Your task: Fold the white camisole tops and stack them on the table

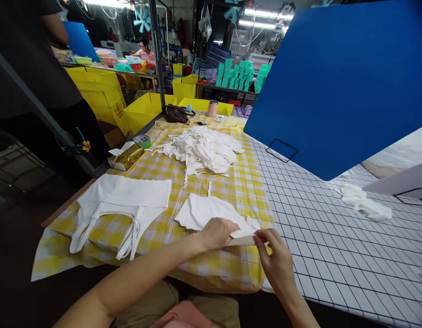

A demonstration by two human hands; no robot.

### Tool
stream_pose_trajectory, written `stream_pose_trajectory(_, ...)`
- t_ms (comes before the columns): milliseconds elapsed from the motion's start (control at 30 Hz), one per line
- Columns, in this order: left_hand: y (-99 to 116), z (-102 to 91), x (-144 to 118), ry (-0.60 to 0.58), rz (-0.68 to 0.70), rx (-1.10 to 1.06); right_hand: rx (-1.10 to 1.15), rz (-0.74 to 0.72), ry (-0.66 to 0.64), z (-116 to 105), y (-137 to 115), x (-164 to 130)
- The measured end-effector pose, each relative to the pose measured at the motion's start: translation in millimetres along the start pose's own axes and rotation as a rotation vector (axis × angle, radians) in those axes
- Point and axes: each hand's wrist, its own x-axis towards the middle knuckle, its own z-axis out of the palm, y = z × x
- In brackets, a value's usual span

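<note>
Lying flat at the near edge of the worktop [231, 269], on the yellow-and-white checked cloth, is a small white fabric piece with scalloped edge [211, 212]. Long axis runs left to right, slightly skewed, left corner nearer than the far side; a thin strap sticks out from its far edge, pointing away.

Left hand [217, 233]: palm down, fingers together, pressed flat on the near right part of the piece. Right hand [277, 259]: thumb and forefinger pinching the near right corner of the same piece, just beside the left fingertips; hands almost touching.

Left of the piece, apart from it: a larger flat white fabric garment with two long straps [124, 200], straps trailing toward the near edge. Far of both, mid-worktop: a loose heap of white fabric pieces [202, 150]. Far left: a gold foil-wrapped packet [127, 157], a roll of tape [142, 140] just behind it. Right section of the worktop carries a white sheet with black grid; on it, well apart, a crumpled white cloth [364, 202]. A large blue board [337, 82] stands tilted over the far right.
</note>
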Motion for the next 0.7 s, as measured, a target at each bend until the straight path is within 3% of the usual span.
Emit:
stream_pose_trajectory(67, 13, -23.7, 7, 0.105, -0.113, -0.207, -0.044, -0.036, 0.255, -2, -14, -1)
stream_pose_trajectory(133, 27, -48.2, 12, 0.224, -0.162, -0.366, -0.002, -0.189, 0.366, 6, -31, -8)
stream_pose_trajectory(233, 46, -81.0, 13, 0.354, -0.166, -0.549, 0.15, -0.378, 0.268, 30, -57, -13)
stream_pose_trajectory(367, 65, -119.4, 4, 0.466, -0.125, -0.689, 0.099, -0.235, 0.198, 58, -73, 3)
stream_pose_trajectory(433, 71, -139.0, -3, 0.519, -0.093, -0.685, -0.013, -0.241, 0.077, 62, -71, 14)
stream_pose_trajectory(567, 66, -176.8, -16, 0.747, -0.14, -0.516, -0.165, -0.319, -0.192, 52, -57, 20)
stream_pose_trajectory(633, 49, -190.1, -22, 0.87, -0.205, -0.381, -0.173, -0.342, -0.274, 37, -49, 18)
stream_pose_trajectory(700, 24, -196.4, -28, 0.913, -0.301, -0.242, -0.1, -0.371, -0.333, 15, -43, 19)
